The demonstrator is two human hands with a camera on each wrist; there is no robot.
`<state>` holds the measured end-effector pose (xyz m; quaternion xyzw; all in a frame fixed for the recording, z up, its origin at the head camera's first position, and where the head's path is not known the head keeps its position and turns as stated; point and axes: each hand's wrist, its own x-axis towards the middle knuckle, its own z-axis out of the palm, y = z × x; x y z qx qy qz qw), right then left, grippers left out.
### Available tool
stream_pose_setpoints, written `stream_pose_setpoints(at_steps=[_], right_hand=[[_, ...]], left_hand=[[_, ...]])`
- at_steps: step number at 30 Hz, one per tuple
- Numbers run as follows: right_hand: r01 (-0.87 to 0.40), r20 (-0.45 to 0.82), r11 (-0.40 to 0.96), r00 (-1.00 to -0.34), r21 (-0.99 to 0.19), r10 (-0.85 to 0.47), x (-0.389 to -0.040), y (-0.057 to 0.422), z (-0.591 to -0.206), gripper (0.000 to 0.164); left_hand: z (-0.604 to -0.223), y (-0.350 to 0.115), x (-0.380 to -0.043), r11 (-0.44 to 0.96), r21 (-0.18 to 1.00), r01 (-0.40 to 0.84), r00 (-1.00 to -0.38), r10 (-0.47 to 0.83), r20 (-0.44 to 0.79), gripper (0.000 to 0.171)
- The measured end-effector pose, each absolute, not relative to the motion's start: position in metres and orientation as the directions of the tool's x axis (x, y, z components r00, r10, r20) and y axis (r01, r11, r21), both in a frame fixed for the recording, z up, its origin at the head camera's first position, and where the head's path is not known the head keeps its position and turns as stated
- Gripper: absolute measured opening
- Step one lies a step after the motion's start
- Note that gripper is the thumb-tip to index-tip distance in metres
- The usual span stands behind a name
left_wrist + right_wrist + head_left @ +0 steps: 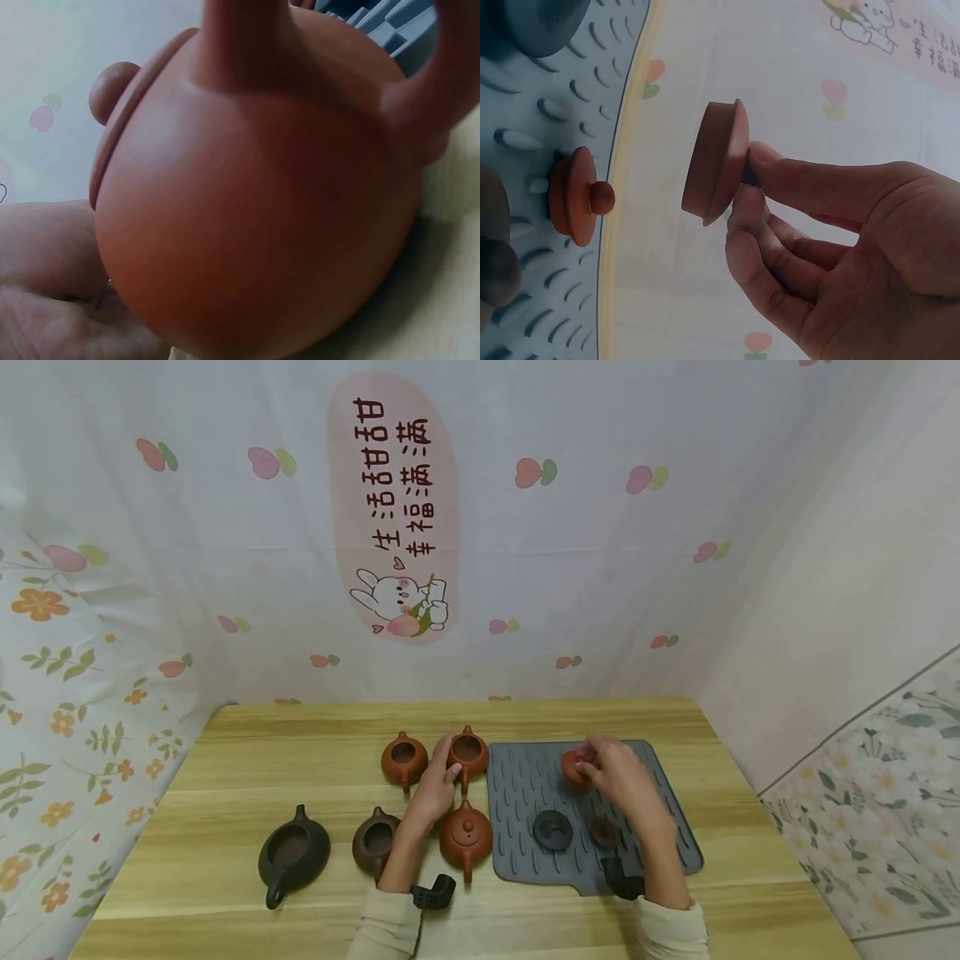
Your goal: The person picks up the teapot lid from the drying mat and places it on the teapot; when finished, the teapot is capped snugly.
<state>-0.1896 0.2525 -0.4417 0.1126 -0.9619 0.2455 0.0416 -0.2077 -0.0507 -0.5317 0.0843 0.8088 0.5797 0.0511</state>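
My right hand point(622, 777) is raised over the grey ridged mat, pinching a reddish-brown teapot lid point(718, 161) by its knob between thumb and fingertips. Below it, another reddish lid point(571, 196) lies knob up on the mat. My left hand point(435, 785) holds the left side of a lidless red clay teapot point(467, 750) at the back, thumb toward the front and fingers along its side. Nearest that forearm stands a red teapot point(262, 195) with its lid on; in the left wrist view it hides most of the hand.
A black lid point(552, 831) and a brown lid point(603, 832) lie on the mat point(517, 856). Left of my left hand stands a small lidless red teapot point(403, 760). Farther forward are a lidless brown teapot point(375, 839) and a large lidless black teapot point(296, 856).
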Motion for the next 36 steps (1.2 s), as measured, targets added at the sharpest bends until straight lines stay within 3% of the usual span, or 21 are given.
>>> stream_pose_setpoints(at_steps=[9,21,36], right_hand=[[-0.295,0.175,0.846,-0.955,-0.443,-0.241,-0.191,0.235,-0.446,0.012],[-0.265,0.124,0.873,-0.964,-0.409,-0.235,-0.185,0.216,-0.450,0.013],[-0.313,0.167,0.866,-0.949,-0.389,-0.268,-0.187,0.204,-0.453,0.014]], left_hand=[[-0.533,-0.055,-0.208,0.316,0.945,0.090,-0.981,0.193,0.029,0.060],[-0.536,-0.050,-0.204,0.328,0.939,0.100,-0.979,0.200,0.034,0.059],[-0.534,-0.050,-0.206,0.303,0.948,0.095,-0.981,0.191,0.037,0.060]])
